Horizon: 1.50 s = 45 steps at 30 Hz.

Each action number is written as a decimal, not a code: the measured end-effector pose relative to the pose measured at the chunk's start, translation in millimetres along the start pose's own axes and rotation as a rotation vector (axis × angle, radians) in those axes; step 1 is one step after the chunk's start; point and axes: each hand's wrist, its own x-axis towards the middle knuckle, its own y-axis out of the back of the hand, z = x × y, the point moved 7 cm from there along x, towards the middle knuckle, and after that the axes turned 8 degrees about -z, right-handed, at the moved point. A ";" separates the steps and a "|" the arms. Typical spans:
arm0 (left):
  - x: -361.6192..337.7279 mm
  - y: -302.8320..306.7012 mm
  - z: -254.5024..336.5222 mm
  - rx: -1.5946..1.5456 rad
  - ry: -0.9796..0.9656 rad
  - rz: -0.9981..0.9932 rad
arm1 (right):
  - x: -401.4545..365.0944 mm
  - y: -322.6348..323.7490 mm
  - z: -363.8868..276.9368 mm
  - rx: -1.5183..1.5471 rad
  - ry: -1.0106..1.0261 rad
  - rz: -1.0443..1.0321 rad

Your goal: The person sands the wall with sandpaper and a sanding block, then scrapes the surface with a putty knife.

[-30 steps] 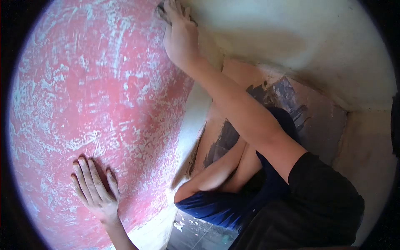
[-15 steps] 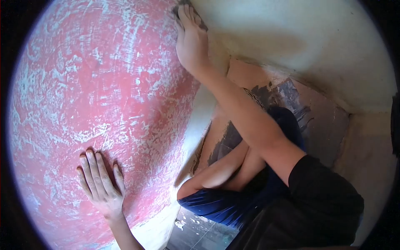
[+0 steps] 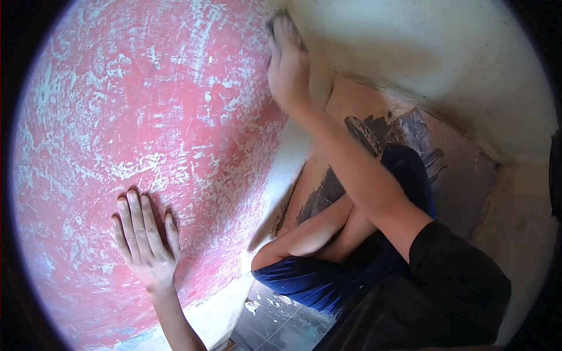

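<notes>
In the head view, a pink wall [image 3: 175, 134] mottled with whitish scuffed patches fills the left side. My left hand [image 3: 147, 243] lies flat against its lower part, fingers stretched out and slightly spread, holding nothing. Higher up, by the corner edge, my right hand [image 3: 290, 70] presses a piece of dark sandpaper [image 3: 276, 20] to the wall's right border. Its fingers lie over the sheet, so only the dark edges show, and the hand is a little blurred.
A pale cream wall [image 3: 421, 52] meets the pink one at the corner. My crossed legs [image 3: 316, 228] in dark blue shorts rest on a floor [image 3: 462, 169] with worn brown and dark grey patches. Beneath my right forearm shows patterned footwear [image 3: 360, 131]. Grey tiles [image 3: 281, 322] lie nearer.
My right hand has slid down along the wall's edge with the sandpaper. The view has shifted slightly; my left hand stays flat on the pink wall.
</notes>
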 end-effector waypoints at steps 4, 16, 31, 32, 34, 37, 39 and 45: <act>1.6 0.7 0.8 0.010 0.008 -0.013 | -99.0 -1.6 0.9 -0.008 -0.007 -0.129; 2.3 0.2 1.1 0.010 -0.001 0.028 | -84.0 1.3 -6.0 0.001 0.016 -0.116; 0.3 -0.6 -0.2 0.006 0.004 0.014 | -93.2 -0.1 -8.2 -0.030 -0.049 -0.091; -0.8 0.7 0.0 0.008 0.003 0.012 | -98.3 1.3 -8.3 0.005 -0.031 -0.142; 0.5 1.3 0.2 0.000 0.000 0.010 | -88.3 -3.8 2.0 0.034 -0.017 -0.187; 1.0 0.5 0.1 0.012 0.003 0.008 | -3.4 7.5 13.3 -0.071 0.038 0.007; 3.3 2.2 1.1 -0.002 -0.011 0.010 | 24.0 8.6 25.8 -0.013 -0.242 -0.251; 4.9 5.5 1.4 0.026 0.010 0.029 | -99.2 2.3 2.3 0.005 -0.080 -0.073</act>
